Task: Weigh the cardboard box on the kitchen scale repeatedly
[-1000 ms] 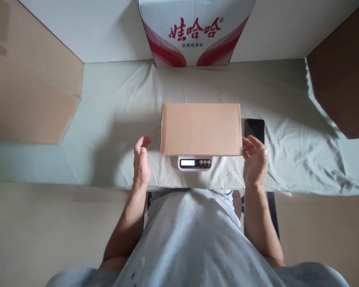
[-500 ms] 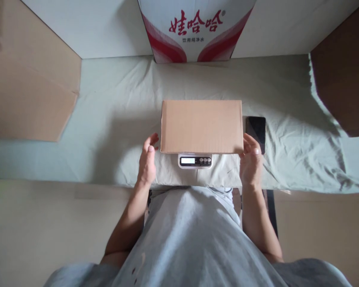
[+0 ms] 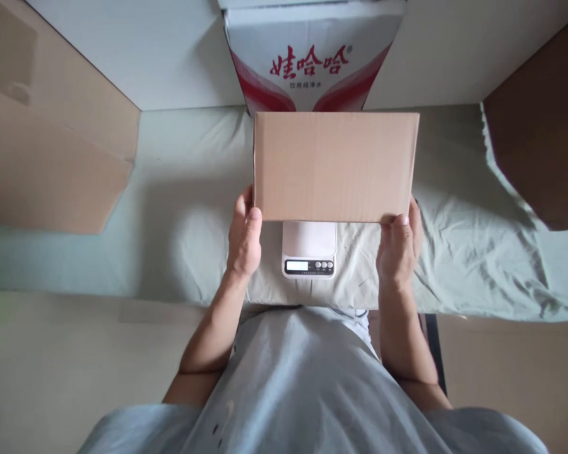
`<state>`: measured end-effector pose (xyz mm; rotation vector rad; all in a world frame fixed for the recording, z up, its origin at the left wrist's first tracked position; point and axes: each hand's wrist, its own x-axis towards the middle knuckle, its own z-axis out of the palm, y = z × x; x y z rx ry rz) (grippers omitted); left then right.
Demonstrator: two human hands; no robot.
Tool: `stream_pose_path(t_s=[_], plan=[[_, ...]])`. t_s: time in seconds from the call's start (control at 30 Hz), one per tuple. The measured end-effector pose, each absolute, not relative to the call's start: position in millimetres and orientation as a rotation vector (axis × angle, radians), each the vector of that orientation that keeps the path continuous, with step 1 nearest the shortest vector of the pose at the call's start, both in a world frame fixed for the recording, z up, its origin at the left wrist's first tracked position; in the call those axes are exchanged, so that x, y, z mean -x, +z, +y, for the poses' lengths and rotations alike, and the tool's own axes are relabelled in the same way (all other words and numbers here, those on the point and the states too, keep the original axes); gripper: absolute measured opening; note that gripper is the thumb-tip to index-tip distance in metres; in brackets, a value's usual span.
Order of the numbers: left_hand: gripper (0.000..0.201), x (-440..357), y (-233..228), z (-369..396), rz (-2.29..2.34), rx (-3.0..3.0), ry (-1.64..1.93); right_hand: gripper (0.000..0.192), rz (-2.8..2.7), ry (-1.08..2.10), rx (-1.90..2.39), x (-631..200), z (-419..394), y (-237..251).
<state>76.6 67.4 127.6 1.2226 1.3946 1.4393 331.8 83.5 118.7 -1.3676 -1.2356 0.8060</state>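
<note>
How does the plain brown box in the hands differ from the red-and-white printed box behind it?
The brown box is plain cardboard; the printed box is white with red swirls and red lettering. The brown box is held off the scale by the left hand and right hand; the printed box rests on the cloth, against the wall. Both are closed cartons.

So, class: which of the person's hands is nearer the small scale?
Left. The left hand grips the cardboard box just beside the scale; the right hand sits farther off.
</note>
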Motion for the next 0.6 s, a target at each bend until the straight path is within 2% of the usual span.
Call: stream_pose_path(t_s=[0.2, 0.6], plan=[[0.056, -79.4, 127.3, 104.0, 1.464, -1.164, 1.436, 0.050, -1.094, 0.792, 1.320, -319.5, 125.0, 105.1], [0.051, -71.7, 89.9, 140.7, 1.566, -1.070, 1.273, 0.053, -1.087, 0.985, 1.443, -314.3, 150.2, 82.5]])
